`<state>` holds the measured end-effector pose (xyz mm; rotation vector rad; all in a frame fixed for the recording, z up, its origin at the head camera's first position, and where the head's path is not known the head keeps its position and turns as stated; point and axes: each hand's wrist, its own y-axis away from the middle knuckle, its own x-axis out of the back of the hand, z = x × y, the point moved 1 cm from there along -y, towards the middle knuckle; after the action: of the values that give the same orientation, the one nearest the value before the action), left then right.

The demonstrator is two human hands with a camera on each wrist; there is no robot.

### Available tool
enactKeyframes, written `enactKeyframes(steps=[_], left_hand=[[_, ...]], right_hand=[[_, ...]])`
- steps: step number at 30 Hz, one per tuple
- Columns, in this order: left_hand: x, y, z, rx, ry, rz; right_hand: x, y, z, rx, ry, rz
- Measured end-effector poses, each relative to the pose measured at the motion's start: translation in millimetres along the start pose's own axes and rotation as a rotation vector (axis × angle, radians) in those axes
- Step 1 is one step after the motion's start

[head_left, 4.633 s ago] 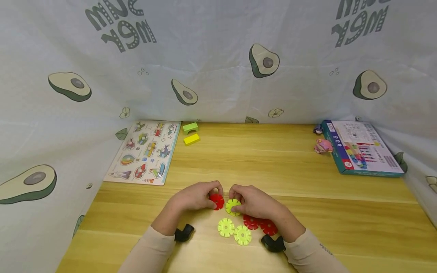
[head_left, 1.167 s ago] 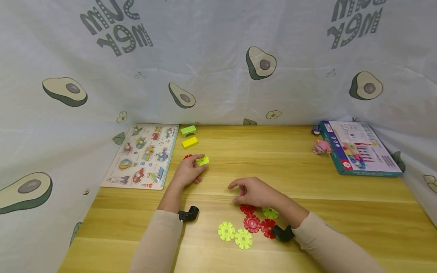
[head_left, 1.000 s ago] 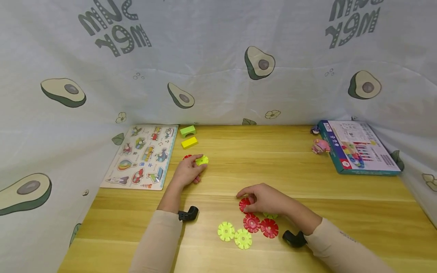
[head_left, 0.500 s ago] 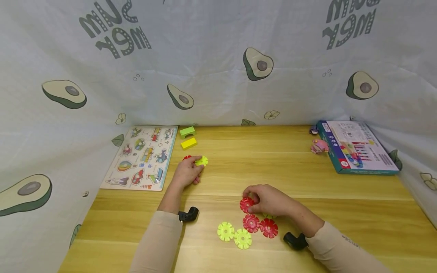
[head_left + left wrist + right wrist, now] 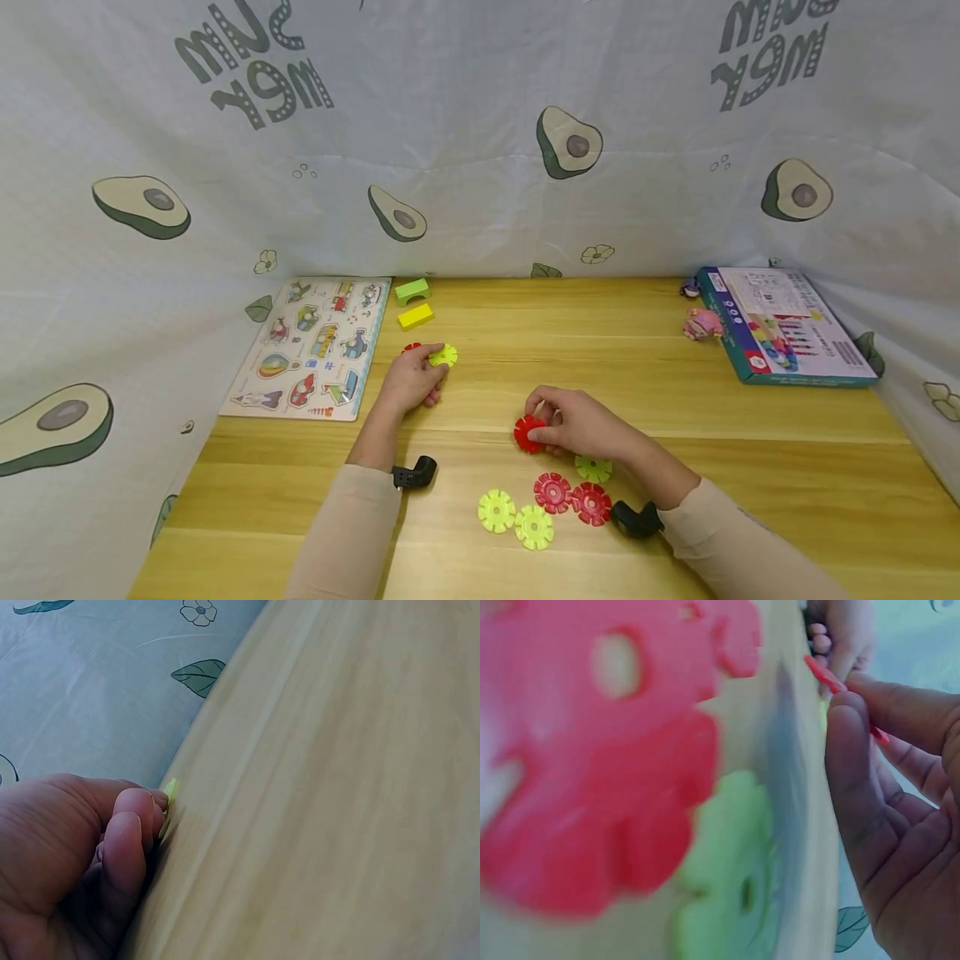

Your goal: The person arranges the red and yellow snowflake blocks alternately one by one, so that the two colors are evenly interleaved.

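Note:
My left hand (image 5: 408, 379) is out at the left of the table, thumb and finger pinching a yellow-green notched interlocking disc (image 5: 448, 355). A red disc (image 5: 410, 347) shows partly behind its fingers. In the left wrist view, only a thin edge of the yellow-green disc (image 5: 172, 787) shows past the fingertips. Nearer the middle, my right hand (image 5: 588, 423) pinches a red interlocking disc (image 5: 527, 434) between thumb and fingers. The right wrist view shows that red disc (image 5: 821, 673) edge-on, raised off the wood. Below this hand lie two red discs (image 5: 552, 492) and a yellow-green disc (image 5: 594, 469).
Two more yellow-green discs (image 5: 497, 511) lie at the front middle. A picture puzzle board (image 5: 300, 354) is at the left, beside green (image 5: 412, 291) and yellow (image 5: 416, 316) blocks. A flat box (image 5: 795, 325) and a pink figurine (image 5: 702, 323) stand at the right.
My left hand went from the middle to the far left with its discs, then stayed still. My right hand took hold of a red disc and has now lifted it slightly away leftward.

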<state>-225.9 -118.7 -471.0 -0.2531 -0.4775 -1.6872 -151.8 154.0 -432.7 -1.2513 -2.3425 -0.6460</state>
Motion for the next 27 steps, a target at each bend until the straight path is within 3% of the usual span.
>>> enactKeyframes(steps=[7, 13, 21, 27], left_hand=[[0.3, 0.3, 0.6, 0.005, -0.008, 0.001], [0.5, -0.6, 1.2, 0.009, -0.011, 0.001], [-0.1, -0.9, 1.4, 0.02, -0.014, 0.006], [0.2, -0.5, 0.2, 0.015, -0.014, 0.003]], right_hand=[[1.7, -27.6, -13.4, -0.027, -0.174, 0.113], [-2.8, -64.1, -18.6, -0.077, -0.168, 0.21], [-9.9, -106.7, -18.5, -0.153, -0.239, 0.303], [-16.0, -122.7, -21.3, -0.162, -0.158, 0.32]])
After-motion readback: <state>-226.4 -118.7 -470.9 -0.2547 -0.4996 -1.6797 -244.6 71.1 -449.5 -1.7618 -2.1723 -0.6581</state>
